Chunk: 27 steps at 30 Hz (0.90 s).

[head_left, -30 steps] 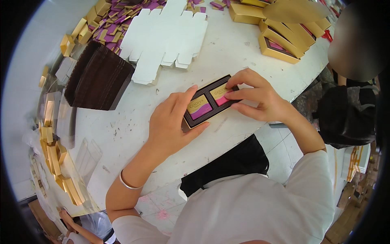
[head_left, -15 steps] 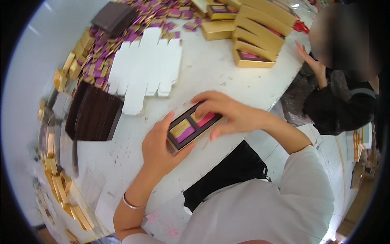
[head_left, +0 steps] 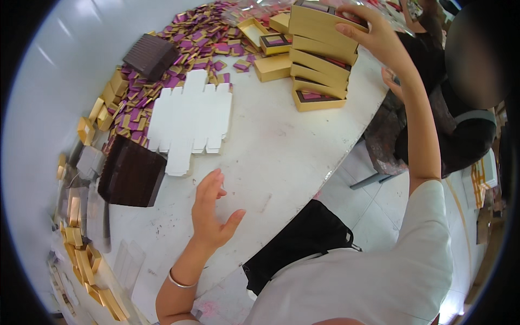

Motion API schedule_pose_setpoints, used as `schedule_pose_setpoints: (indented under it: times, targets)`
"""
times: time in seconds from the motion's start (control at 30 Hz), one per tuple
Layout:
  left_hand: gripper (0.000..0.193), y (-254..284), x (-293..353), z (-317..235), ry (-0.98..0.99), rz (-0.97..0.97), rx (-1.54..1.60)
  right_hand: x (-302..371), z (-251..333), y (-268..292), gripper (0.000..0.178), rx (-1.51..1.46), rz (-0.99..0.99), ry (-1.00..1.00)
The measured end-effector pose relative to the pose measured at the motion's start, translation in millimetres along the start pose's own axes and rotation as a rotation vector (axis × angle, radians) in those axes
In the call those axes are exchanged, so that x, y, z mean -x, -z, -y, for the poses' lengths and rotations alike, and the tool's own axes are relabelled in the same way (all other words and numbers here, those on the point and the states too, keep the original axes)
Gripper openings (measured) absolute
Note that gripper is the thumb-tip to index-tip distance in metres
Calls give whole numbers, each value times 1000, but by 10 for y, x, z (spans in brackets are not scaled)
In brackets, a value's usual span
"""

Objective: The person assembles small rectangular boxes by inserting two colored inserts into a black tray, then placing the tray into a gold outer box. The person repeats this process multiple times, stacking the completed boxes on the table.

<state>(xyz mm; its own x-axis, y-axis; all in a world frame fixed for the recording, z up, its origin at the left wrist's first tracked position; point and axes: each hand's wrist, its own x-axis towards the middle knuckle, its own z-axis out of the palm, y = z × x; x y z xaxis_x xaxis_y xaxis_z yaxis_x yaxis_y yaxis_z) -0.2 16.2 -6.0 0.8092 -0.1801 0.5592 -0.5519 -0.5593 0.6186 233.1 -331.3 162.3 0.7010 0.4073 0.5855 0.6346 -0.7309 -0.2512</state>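
**Right hand on top box of gold stack; left hand empty over table**

Head view. The right hand [head_left: 379,38] is stretched to the far right of the white table [head_left: 281,162]. Its fingers wrap the far end of the top gold box [head_left: 319,21], which rests on the stack of gold boxes [head_left: 319,70]. The hand grasps that box; whether the box has fully settled on the stack cannot be told. The boxes below it lie stepped, each showing a dark insert with purple at its open face.

The left hand [head_left: 211,211] is near the table's near edge, palm released, fingers spread and raised, holding nothing. A silver bracelet [head_left: 179,280] sits on that wrist. The hand is just right of a dark brown pile of ribbed liners [head_left: 130,173] and near to the flat white die-cut cartons [head_left: 189,119], which lie fanned on the table, touching neither.

At the far left, a loose heap of small purple and gold squares [head_left: 179,49] spreads across the table, with a second dark brown liner pile [head_left: 151,54] lying on it. Single gold boxes [head_left: 271,65] lie between the heap and the stack. Gold box parts [head_left: 81,254] line the left rim.

A black bag [head_left: 303,244] sits at the person's lap below the table edge. Another person in dark clothing [head_left: 460,135] is seated at the far right, beside the stack.
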Motion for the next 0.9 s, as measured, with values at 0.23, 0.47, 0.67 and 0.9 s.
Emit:
schedule_pose_setpoints:
  times: [0.23,0.47,0.67,0.9]
  targets:
    - [52,162,-12,-117,-160,-163,-128,141,463,-226,44,-165,-498,95]
    - [20,949,181,-260,-328,-367,-423,403,1428,-989,36,-245,-84,482]
    - [34,2387,951,-95,538,-574,-970,98,2417,-1583,35,-486,100,765]
    - [64,3668,2693,227,1012,-364,-1318,-339,2991,-2045,18,-309,177,914]
